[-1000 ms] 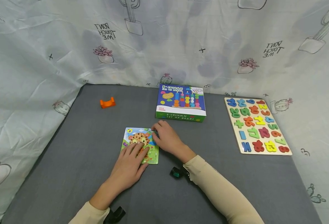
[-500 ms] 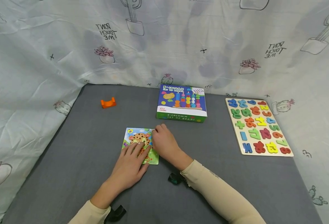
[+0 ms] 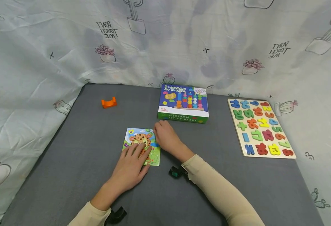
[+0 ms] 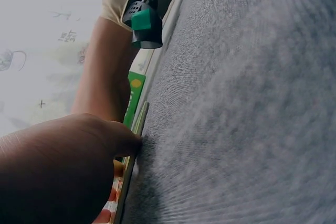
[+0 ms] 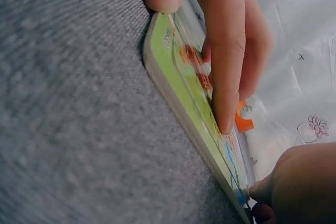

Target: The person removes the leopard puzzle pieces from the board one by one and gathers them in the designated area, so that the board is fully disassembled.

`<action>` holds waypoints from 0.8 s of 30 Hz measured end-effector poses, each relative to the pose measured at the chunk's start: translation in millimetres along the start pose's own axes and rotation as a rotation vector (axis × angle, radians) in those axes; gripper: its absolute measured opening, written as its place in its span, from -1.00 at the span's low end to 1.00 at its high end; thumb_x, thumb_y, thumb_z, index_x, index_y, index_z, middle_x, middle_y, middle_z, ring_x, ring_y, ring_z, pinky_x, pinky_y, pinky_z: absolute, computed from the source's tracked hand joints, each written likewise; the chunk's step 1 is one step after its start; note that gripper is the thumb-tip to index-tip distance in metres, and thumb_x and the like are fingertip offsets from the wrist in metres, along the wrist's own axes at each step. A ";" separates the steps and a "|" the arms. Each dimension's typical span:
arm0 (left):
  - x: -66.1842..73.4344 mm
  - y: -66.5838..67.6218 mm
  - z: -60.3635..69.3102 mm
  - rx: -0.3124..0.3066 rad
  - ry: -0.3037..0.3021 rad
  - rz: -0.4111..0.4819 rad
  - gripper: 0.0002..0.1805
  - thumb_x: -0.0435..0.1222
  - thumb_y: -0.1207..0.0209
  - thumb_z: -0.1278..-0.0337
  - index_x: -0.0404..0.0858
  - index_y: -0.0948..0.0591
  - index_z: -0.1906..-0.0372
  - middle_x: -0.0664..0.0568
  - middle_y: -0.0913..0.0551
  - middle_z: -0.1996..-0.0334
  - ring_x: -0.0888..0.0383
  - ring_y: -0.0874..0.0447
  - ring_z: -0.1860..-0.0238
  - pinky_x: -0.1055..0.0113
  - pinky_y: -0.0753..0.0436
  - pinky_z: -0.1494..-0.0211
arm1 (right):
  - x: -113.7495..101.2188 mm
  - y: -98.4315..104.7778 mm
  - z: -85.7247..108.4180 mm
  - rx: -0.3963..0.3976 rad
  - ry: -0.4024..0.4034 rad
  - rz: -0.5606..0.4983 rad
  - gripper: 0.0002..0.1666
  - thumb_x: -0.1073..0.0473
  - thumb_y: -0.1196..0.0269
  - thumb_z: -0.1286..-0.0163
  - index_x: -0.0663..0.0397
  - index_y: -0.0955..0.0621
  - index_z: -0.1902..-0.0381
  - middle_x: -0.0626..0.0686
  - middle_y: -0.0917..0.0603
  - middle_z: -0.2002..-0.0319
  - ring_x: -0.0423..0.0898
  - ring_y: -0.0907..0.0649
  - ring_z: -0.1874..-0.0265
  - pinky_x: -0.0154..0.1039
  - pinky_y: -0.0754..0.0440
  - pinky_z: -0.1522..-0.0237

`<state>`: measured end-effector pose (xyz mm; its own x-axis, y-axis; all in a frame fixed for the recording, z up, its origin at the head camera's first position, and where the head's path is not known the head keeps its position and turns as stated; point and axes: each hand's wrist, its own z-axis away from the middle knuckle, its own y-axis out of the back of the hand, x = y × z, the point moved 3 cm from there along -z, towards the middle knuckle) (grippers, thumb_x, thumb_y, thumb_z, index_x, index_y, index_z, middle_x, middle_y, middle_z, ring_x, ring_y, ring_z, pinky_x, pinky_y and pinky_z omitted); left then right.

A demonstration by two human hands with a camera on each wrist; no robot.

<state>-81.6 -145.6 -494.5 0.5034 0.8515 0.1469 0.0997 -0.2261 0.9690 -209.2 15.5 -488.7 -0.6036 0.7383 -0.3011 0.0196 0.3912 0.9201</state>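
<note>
A small picture puzzle (image 3: 154,157) with a spotted leopard lies flat on the grey cloth. My left hand (image 3: 130,168) rests on its lower half, fingers stretched over the picture; in the right wrist view a left fingertip presses on its face. The left thumb lies at the near edge. At the puzzle's upper right corner, my right hand (image 3: 168,138) has its fingers curled in, with thumb and finger pinching there. What lies between those fingertips is mostly hidden. In the right wrist view, a clear, shiny layer seems to cover the puzzle (image 5: 191,111).
Behind the puzzle stands a blue and green bead-set box (image 3: 183,103). An orange curved piece (image 3: 109,102) lies at the back left. On the right is a wooden board (image 3: 240,138) with colourful letters and numbers. A patterned curtain (image 3: 182,47) hangs behind the table.
My right hand's fingers have drawn together at the puzzle's corner; the hand dipped toward me slightly, then shifted back up. The left hand and puzzle have stayed in place.
</note>
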 end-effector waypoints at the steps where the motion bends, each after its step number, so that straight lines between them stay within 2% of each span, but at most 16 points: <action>1: -0.1 -0.3 -0.1 -0.002 0.000 0.000 -0.31 -0.01 -0.33 -0.47 -0.14 -0.53 -0.58 -0.20 -0.47 -0.47 -0.25 -0.39 -0.43 -0.31 -0.40 -0.42 | 0.1 0.4 0.2 0.002 -0.001 -0.002 -0.82 0.26 -0.24 -0.68 0.23 -0.68 0.19 0.14 -0.64 0.26 0.09 -0.61 0.23 -0.04 -0.64 0.12; 8: 0.4 0.8 -0.9 0.022 -0.016 -0.006 -0.31 -0.03 -0.36 -0.43 -0.18 -0.54 -0.56 -0.22 -0.48 -0.44 -0.26 -0.41 -0.40 -0.31 -0.43 -0.39 | -1.4 2.5 0.1 -0.039 -0.024 -0.035 -0.80 0.25 -0.19 -0.71 0.22 -0.66 0.17 0.12 -0.63 0.25 0.08 -0.62 0.20 -0.04 -0.67 0.11; 11: -0.4 1.3 -1.8 0.017 -0.016 -0.009 -0.31 -0.04 -0.35 -0.44 -0.17 -0.54 -0.56 -0.22 -0.47 -0.45 -0.25 -0.41 -0.40 -0.31 -0.42 -0.40 | -1.1 5.4 0.2 -0.031 -0.025 -0.078 -0.81 0.25 -0.20 -0.69 0.19 -0.68 0.18 0.10 -0.63 0.26 0.06 -0.62 0.22 -0.04 -0.67 0.14; 16: -3.1 2.4 -3.5 -0.018 0.006 0.005 -0.32 -0.01 -0.35 -0.45 -0.13 -0.55 -0.56 -0.31 -0.39 -0.51 -0.30 -0.38 -0.44 -0.33 -0.39 -0.44 | 0.9 10.9 4.4 0.005 -0.026 -0.126 -0.89 0.19 -0.40 -0.57 0.14 -0.75 0.12 0.08 -0.65 0.20 0.01 -0.63 0.19 -0.07 -0.67 0.13; 20: -4.9 4.0 -4.1 -0.044 0.028 0.037 -0.31 0.01 -0.38 -0.42 -0.10 -0.56 -0.56 -0.34 -0.26 -0.61 -0.33 -0.33 -0.49 -0.35 -0.36 -0.46 | -5.3 12.9 9.5 0.007 0.009 -0.044 -0.83 0.16 -0.44 -0.54 0.16 -0.79 0.08 0.08 -0.68 0.15 0.02 -0.64 0.13 -0.09 -0.71 0.06; 24: -4.8 4.6 -4.0 -0.064 0.032 0.044 -0.30 0.02 -0.39 -0.41 -0.10 -0.57 -0.55 -0.33 -0.24 -0.63 -0.33 -0.35 -0.46 -0.36 -0.36 -0.46 | -16.5 13.8 15.5 0.026 0.021 0.090 -0.85 0.21 -0.38 -0.59 0.19 -0.81 0.15 0.09 -0.69 0.19 0.02 -0.63 0.17 -0.15 -0.75 0.16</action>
<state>-87.0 -148.9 -489.9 0.4784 0.8562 0.1953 0.0225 -0.2343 0.9719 -186.7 17.3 -474.9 -0.6149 0.7596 -0.2119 0.0952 0.3383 0.9362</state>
